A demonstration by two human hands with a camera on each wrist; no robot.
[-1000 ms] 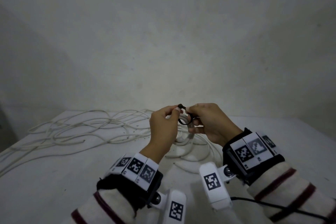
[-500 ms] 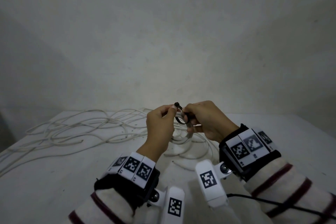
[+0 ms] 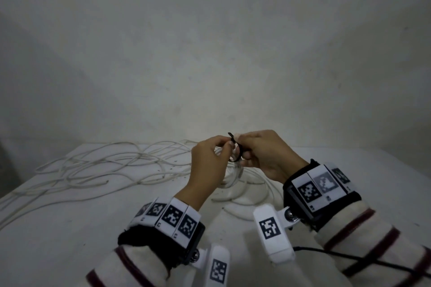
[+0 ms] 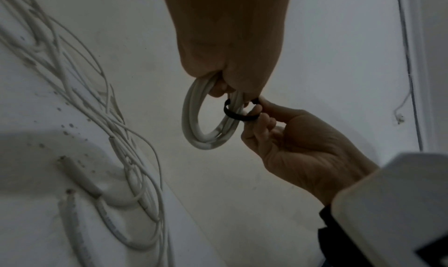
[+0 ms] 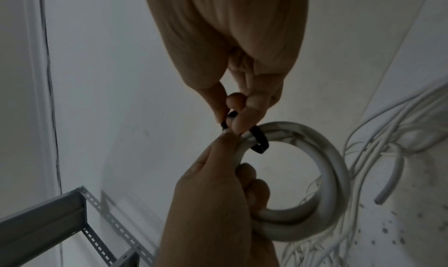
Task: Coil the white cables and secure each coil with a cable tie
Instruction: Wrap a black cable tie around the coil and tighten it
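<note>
A small coil of white cable (image 4: 194, 121) hangs between my two hands above the table. My left hand (image 3: 224, 149) grips the coil's top, fingers curled round the strands (image 5: 242, 152). A black cable tie (image 4: 238, 116) loops loosely around the coil just beside that grip. My right hand (image 3: 240, 144) pinches the tie (image 5: 259, 139) between thumb and fingertips (image 5: 244, 117). The tie's short end (image 3: 231, 134) sticks up above the fingers. In the head view most of the coil (image 3: 234, 176) is hidden behind the hands.
Several loose white cables (image 3: 105, 165) sprawl over the white table (image 3: 70, 240) to the left and behind the hands, some with cut ends (image 5: 380, 198). A grey perforated metal frame (image 5: 48, 213) stands beyond the table. A black cord (image 3: 349, 260) trails from my right wrist.
Both hands keep their holds on the coil and tie. They have drifted slightly up and to the right, and the right fingers have shifted a little on the tie.
</note>
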